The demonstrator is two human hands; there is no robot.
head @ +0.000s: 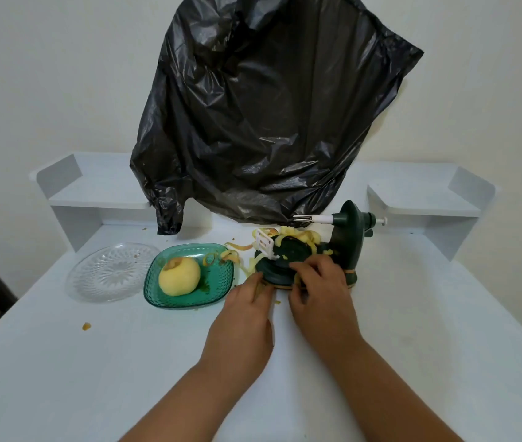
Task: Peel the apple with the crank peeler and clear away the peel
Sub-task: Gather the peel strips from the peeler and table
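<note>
Two bare forearms rise from the bottom edge across the smooth white table (62, 362). At centre frame the left hand (247, 301) pinches a thin yellow strip of peel (257, 290) between curled fingers, and the right hand (318, 290) curls over more strips at the round foot of the dark green plastic crank peeler (349, 240); how firmly it grips is hard to judge. Curly ribbons lie heaped on the peeler's base. Just left, the peeled apple (179, 276), pale and matte, sits in a dimpled teal glass dish (218, 296), beside a clear cut-glass plate (109, 272). Behind, a crinkled glossy black bin bag (269, 116) fills the upper middle.
</note>
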